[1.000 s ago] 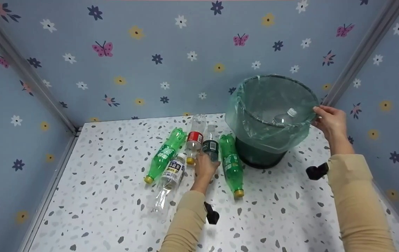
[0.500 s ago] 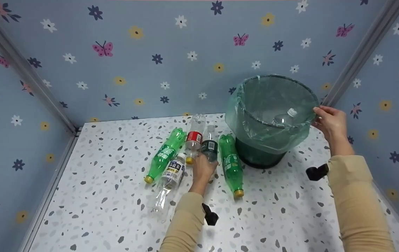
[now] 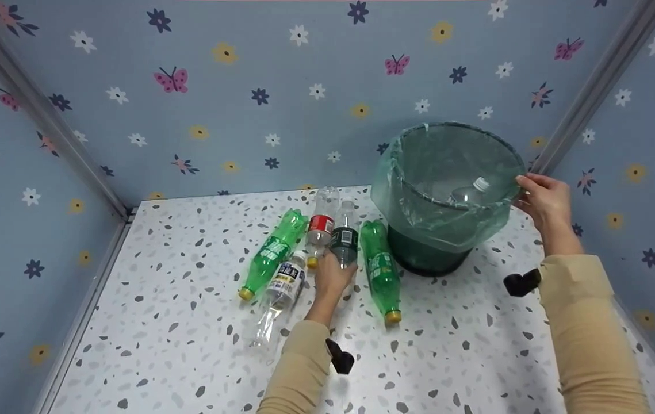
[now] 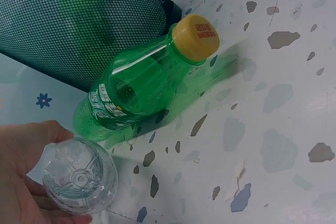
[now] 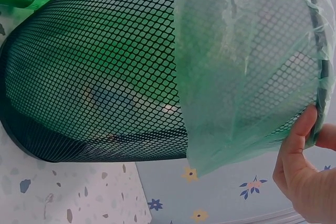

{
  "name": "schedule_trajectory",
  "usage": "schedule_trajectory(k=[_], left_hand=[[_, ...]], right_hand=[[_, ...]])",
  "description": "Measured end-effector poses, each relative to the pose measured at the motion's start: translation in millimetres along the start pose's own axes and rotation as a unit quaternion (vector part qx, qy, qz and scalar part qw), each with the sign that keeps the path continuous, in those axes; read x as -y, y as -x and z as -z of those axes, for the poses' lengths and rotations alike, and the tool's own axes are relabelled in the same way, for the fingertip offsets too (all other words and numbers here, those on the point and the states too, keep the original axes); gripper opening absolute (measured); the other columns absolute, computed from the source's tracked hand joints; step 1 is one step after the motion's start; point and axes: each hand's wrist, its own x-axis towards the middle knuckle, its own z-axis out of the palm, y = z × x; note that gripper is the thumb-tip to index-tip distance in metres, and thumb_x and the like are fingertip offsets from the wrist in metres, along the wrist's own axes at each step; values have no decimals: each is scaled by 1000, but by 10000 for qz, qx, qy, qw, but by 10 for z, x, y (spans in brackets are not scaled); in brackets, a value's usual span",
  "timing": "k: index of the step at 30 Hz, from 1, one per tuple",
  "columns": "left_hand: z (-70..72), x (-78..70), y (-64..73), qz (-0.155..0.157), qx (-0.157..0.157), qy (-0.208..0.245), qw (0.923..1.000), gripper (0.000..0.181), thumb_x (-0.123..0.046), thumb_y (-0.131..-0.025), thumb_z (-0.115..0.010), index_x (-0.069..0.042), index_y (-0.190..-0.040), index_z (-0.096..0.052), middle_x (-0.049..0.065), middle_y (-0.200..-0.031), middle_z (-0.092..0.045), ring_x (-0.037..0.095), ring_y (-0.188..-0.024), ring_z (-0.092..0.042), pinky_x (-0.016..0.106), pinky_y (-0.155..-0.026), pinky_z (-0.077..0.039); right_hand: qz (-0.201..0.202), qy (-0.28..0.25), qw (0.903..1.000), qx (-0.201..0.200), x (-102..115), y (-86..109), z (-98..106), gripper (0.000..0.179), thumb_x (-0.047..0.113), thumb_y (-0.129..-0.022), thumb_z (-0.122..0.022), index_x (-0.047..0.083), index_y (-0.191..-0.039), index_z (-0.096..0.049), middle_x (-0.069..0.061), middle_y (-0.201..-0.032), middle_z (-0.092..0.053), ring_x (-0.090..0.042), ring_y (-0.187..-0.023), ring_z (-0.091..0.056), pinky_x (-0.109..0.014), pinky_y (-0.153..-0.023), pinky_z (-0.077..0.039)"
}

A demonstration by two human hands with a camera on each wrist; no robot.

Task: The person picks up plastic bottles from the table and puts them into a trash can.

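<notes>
My left hand (image 3: 332, 280) grips the base end of a clear plastic bottle with a dark green label (image 3: 344, 238), its white cap pointing toward the back wall. In the left wrist view the round ribbed base of that clear bottle (image 4: 80, 178) shows between thumb and fingers. My right hand (image 3: 547, 201) pinches the lined rim of a black mesh wastebasket (image 3: 428, 256), thumb on one side and fingers on the other. A thin green bin liner (image 5: 236, 77) is folded over that rim. Inside the basket, a clear bottle with a white cap (image 3: 471, 191) stands out near the top.
Right of my left hand lies a green bottle with a yellow cap (image 3: 382, 273). To its left are a red-labelled clear bottle (image 3: 320, 227), a white-labelled clear bottle (image 3: 284, 284) and another green bottle (image 3: 269, 256). Flower-patterned walls (image 3: 281, 75) enclose the speckled surface (image 3: 160, 322).
My left hand has shifted slightly left, and the cap of the dark-labelled bottle sits a little farther back and higher in view. The right hand still holds the rim.
</notes>
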Motion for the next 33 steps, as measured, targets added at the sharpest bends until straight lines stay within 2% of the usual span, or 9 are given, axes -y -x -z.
schedule_trajectory(k=[8, 14, 15, 17, 21, 22, 26, 29, 33], left_hand=[[111, -30, -11, -438, -502, -78, 9978, 58, -22, -66, -72, 6, -110, -47, 18, -85, -59, 31, -75, -58, 40, -63, -47], [229, -101, -15, -523, -603, 86, 9968, 59, -21, -64, -73, 7, -109, -47, 20, -88, -58, 33, -77, -57, 42, -66, -46], [196, -56, -47, -646, -707, 117, 9953, 59, -23, -64, -73, 7, -108, -48, 20, -87, -57, 32, -75, -57, 41, -64, -46], [232, -72, -49, -712, -696, 204, 9948, 58, -23, -64, -74, 7, -107, -50, 20, -89, -57, 33, -77, -57, 41, -67, -46], [327, -122, -48, -886, -679, 386, 9930, 64, -20, -64, -74, 6, -115, -46, 22, -100, -55, 34, -87, -56, 42, -74, -45], [413, -201, -12, -819, -575, 422, 9941, 67, -17, -64, -73, 6, -120, -44, 22, -105, -54, 35, -91, -54, 43, -78, -44], [555, -328, 18, -836, -488, 407, 9945, 77, -21, -66, -72, 0, -131, -37, 21, -113, -52, 32, -97, -53, 42, -79, -43], [647, -427, 50, -883, -477, 408, 9941, 76, -23, -68, -72, 0, -132, -37, 19, -114, -52, 30, -99, -52, 40, -80, -43], [749, -549, 94, -1112, -545, 408, 9915, 69, -24, -70, -71, 3, -125, -42, 17, -106, -54, 28, -93, -53, 38, -79, -44]], right_hand=[[38, 86, 10000, -18, -2, -14, 3, 59, 23, -85, -57, 1, -135, -34, 0, -100, -45, -10, -78, -52, -16, -61, -47], [23, 96, 9999, -17, 5, -7, 2, 59, 23, -85, -57, 1, -135, -34, -1, -100, -45, -9, -76, -53, -16, -61, -48], [24, 101, 9999, -15, 6, -4, 1, 58, 23, -85, -57, 1, -135, -34, -1, -100, -46, -9, -76, -54, -16, -61, -48], [24, 117, 9999, -13, 5, -1, -1, 58, 23, -85, -57, 1, -134, -35, -1, -99, -46, -10, -77, -54, -17, -61, -48], [-2, 152, 9999, -29, -5, -3, -1, 53, 23, -86, -57, 2, -131, -38, -2, -99, -46, -11, -78, -53, -16, -61, -48], [-9, 154, 9999, -33, -8, -4, -1, 53, 24, -86, -57, 2, -130, -39, -2, -98, -46, -11, -78, -53, -16, -60, -48], [4, 157, 9999, -29, -12, -11, 4, 54, 24, -85, -57, 2, -131, -38, -2, -99, -45, -12, -80, -51, -16, -60, -47], [2, 176, 9998, -17, -5, -6, 5, 55, 25, -85, -57, 2, -132, -37, -2, -100, -45, -14, -83, -51, -16, -61, -48], [7, 135, 9999, -2, 11, 26, -5, 51, 25, -85, -57, 3, -128, -41, -2, -99, -45, -14, -84, -51, -15, -61, -47]])
